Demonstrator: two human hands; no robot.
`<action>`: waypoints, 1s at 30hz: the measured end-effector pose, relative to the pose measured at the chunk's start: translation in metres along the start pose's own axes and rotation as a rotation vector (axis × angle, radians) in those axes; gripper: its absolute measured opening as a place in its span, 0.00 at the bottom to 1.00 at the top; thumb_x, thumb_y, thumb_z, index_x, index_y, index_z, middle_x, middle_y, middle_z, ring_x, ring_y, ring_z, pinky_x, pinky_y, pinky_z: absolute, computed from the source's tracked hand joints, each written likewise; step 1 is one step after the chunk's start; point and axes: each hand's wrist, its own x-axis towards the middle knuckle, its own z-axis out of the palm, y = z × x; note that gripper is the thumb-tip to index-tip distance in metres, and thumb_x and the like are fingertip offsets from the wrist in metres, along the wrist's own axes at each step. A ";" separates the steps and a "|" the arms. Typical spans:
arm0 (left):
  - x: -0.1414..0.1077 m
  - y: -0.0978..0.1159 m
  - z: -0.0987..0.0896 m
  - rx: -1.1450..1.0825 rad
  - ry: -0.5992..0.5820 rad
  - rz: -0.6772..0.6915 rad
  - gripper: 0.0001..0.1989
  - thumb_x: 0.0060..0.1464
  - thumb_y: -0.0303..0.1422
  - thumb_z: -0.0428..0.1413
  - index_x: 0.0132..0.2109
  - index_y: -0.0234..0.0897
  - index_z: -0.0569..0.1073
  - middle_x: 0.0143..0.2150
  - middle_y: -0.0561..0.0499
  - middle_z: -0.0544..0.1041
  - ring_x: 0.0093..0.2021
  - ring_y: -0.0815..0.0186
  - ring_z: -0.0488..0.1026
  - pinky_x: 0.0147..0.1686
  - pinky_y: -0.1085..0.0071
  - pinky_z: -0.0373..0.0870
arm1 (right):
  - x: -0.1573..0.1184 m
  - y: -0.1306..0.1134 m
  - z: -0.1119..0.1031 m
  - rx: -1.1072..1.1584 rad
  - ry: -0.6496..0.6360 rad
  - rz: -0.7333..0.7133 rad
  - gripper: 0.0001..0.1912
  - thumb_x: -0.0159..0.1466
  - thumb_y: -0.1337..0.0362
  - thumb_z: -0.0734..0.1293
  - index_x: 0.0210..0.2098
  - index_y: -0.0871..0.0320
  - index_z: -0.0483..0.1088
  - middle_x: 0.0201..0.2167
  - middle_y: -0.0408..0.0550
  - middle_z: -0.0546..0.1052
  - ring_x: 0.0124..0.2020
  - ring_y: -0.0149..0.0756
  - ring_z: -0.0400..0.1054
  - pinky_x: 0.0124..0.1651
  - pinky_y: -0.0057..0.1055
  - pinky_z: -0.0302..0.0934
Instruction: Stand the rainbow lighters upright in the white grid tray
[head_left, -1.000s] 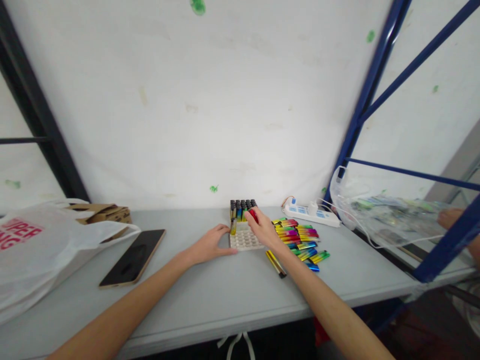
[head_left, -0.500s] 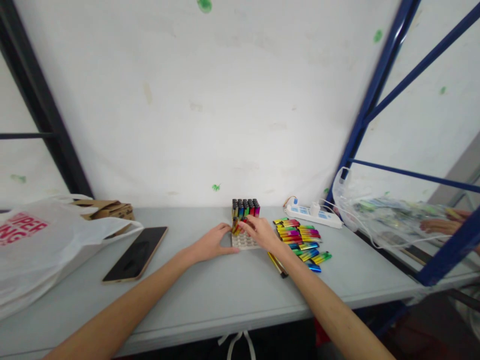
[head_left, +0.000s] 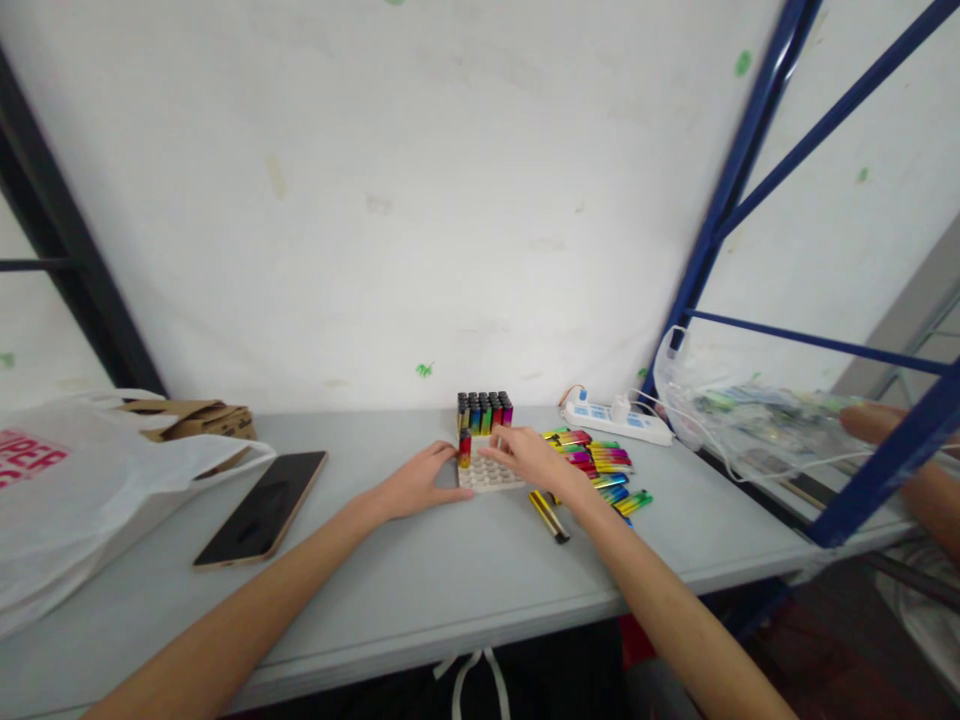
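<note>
A pale tray with round holes (head_left: 486, 477) lies on the table. Upright lighters with black tops (head_left: 487, 412) fill its back rows, and one red-and-gold lighter (head_left: 465, 449) stands by itself in front of them on the left. My left hand (head_left: 420, 482) rests at the tray's left edge, thumb and fingers apart, fingertips close beside that single lighter. Over the tray's right part is my right hand (head_left: 529, 460), its thumb and fingers parted with nothing visible between them. Shiny multicoloured lighters (head_left: 600, 462) lie in a pile to the right, partly behind my right forearm. One gold lighter (head_left: 549, 516) lies nearer me.
A phone (head_left: 262, 508) and a white plastic bag (head_left: 67, 500) are at left, with folded brown cardboard (head_left: 206, 420) behind. A power strip (head_left: 619, 421) sits by the wall. Beyond the blue rack post (head_left: 885, 470), another person's hand (head_left: 877, 425) shows near a clear bag (head_left: 735, 410).
My right hand has let go of the red-and-gold lighter and drawn slightly right; the lighter now stands upright in the tray. My left hand keeps its place. The view has shifted a little.
</note>
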 end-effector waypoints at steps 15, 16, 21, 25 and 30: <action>-0.002 0.001 0.002 0.002 -0.014 0.013 0.32 0.55 0.57 0.60 0.56 0.38 0.71 0.57 0.43 0.74 0.57 0.52 0.72 0.61 0.61 0.67 | -0.095 -0.021 -0.002 0.041 0.032 0.098 0.14 0.72 0.64 0.62 0.55 0.58 0.73 0.48 0.56 0.75 0.49 0.46 0.71 0.54 0.40 0.64; -0.002 0.001 0.002 -0.002 -0.014 0.016 0.32 0.55 0.57 0.60 0.56 0.38 0.71 0.56 0.43 0.74 0.57 0.52 0.72 0.61 0.61 0.67 | -0.088 -0.016 -0.006 0.144 0.073 0.058 0.14 0.72 0.62 0.63 0.55 0.56 0.73 0.47 0.54 0.76 0.47 0.43 0.72 0.52 0.38 0.65; -0.002 0.002 0.000 -0.025 -0.006 0.020 0.32 0.54 0.57 0.60 0.56 0.39 0.72 0.55 0.43 0.74 0.56 0.50 0.73 0.60 0.59 0.68 | -0.026 0.007 -0.018 0.626 0.292 0.086 0.19 0.63 0.54 0.72 0.50 0.56 0.76 0.41 0.49 0.79 0.36 0.39 0.72 0.40 0.34 0.66; -0.002 0.003 -0.001 -0.040 -0.008 0.009 0.31 0.54 0.56 0.61 0.55 0.39 0.72 0.54 0.43 0.74 0.56 0.50 0.73 0.60 0.56 0.69 | 0.023 0.011 -0.004 1.017 0.503 0.146 0.21 0.54 0.52 0.76 0.42 0.57 0.74 0.35 0.47 0.78 0.34 0.37 0.69 0.39 0.32 0.65; -0.003 0.004 -0.002 -0.033 -0.029 -0.013 0.31 0.54 0.54 0.61 0.56 0.38 0.72 0.55 0.43 0.74 0.57 0.51 0.72 0.61 0.58 0.67 | 0.033 0.008 0.019 1.268 0.492 0.219 0.20 0.50 0.55 0.79 0.37 0.59 0.75 0.34 0.46 0.77 0.35 0.35 0.69 0.41 0.31 0.63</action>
